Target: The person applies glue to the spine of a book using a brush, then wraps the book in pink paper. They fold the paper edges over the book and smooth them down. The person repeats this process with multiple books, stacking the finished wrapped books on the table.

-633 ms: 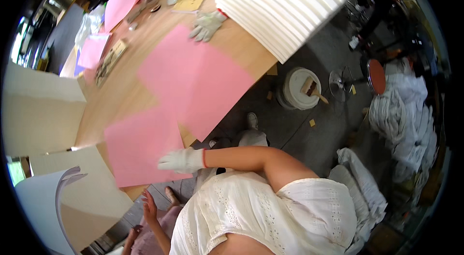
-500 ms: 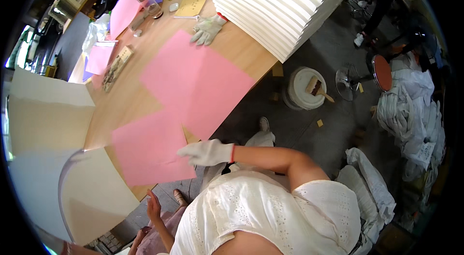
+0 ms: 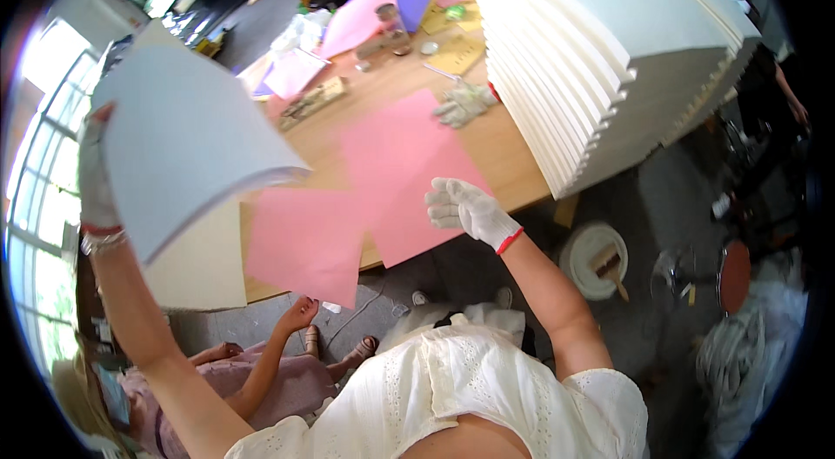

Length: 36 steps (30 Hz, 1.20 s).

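Observation:
At the far left, my left hand, in a white knitted glove, is raised and grips the edge of a curved, pale stack of paper. Part of its fingers is hidden at the stack's edge. My right hand, gloved the same way, hovers with fingers stretched out and nothing in it. Nearest to it is a large pink sheet lying on the table. A smaller pink sheet lies left of that, reaching over the table's near edge. Cream paper shows below the raised stack.
A tall stepped stack of white paper stands at the table's right end, beside a loose glove. A glass jar stands farther back. On the floor are a white bucket with a brush and a stool. Another person's hand is close by.
My left hand has come into view, holding up the paper stack at the left. My right hand has moved off the smaller pink sheet, to the right. The whole view has shifted.

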### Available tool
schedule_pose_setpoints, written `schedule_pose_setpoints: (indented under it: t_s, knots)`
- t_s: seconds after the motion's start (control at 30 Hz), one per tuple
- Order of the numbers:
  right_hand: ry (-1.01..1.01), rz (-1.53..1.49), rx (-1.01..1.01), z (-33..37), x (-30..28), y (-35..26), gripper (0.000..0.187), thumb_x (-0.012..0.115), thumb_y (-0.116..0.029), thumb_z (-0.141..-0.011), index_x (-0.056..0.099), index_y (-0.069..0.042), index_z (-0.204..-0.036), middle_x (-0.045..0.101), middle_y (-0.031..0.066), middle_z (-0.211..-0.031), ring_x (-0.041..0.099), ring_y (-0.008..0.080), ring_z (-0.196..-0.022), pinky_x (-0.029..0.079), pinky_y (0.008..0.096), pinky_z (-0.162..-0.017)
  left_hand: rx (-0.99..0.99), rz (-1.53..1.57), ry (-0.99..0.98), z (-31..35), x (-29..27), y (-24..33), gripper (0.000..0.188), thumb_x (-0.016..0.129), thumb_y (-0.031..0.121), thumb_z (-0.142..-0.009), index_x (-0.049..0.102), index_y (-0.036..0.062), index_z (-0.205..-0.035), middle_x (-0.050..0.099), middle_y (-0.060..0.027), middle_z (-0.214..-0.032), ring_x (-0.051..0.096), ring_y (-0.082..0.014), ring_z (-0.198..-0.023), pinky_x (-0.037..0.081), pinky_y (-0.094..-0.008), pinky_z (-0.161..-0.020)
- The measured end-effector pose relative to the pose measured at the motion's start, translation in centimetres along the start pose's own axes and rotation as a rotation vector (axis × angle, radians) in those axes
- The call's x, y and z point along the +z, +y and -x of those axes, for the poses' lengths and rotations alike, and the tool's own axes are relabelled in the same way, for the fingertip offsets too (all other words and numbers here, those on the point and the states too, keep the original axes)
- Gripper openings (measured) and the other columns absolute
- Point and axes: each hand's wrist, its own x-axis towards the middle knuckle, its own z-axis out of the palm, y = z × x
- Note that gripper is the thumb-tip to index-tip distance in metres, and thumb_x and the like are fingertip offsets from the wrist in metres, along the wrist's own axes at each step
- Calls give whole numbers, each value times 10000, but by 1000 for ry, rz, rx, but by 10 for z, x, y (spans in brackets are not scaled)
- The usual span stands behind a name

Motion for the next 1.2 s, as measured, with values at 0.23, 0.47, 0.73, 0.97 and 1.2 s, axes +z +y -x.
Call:
schedule_pose_setpoints:
  t_s: [0.23, 0.47, 0.73, 0.97, 1.2]
  knots:
    - [-93, 367, -217, -60, 19, -81, 792, 599, -499, -870, 294, -3, -1408, 452, 185, -1312, 513, 281, -1162, 440, 417, -961, -217, 214, -28, -22, 76, 18, 189, 548, 150, -873, 605, -22, -927, 657, -79, -786, 641, -129, -604, 536, -210, -541]
    - [-483, -70, -129, -111, 60, -73, 935, 688, -531, -782, 237, -62, -1454, 394, 152, -1397, 442, 236, -1246, 383, 422, -1013, -158, 44, -233, 5, 67, 11, 270, 557, 117, -817, 596, -44, -1030, 653, -79, -876, 639, -126, -674, 523, -233, -577]
    - [-438, 271, -197, -157, 78, -45, 380, 656, -125, -832, 550, -42, -1188, 628, 59, -1115, 606, 124, -970, 491, 276, -799, -360, -177, -155, 22, -6, -67, 313, 636, 154, -821, 608, -53, -1053, 641, -63, -942, 609, -120, -835, 502, -249, -729]
    - [-145, 704, -452, -120, 98, -85, 305, 613, -29, -844, 556, -7, -1142, 628, 2, -974, 566, 68, -878, 472, 252, -778, -287, -16, -29, 62, -9, -178, 280, 632, 153, -876, 623, -7, -1106, 642, -14, -975, 575, -100, -871, 475, -247, -772]
    - [8, 1004, -526, -77, 65, -115, 305, 617, -20, -825, 569, -29, -1125, 636, 52, -919, 595, 125, -825, 481, 275, -722, -467, 465, -15, 89, 76, -266, 262, 602, 91, -876, 615, 20, -1127, 645, -41, -974, 601, -145, -889, 505, -293, -748]
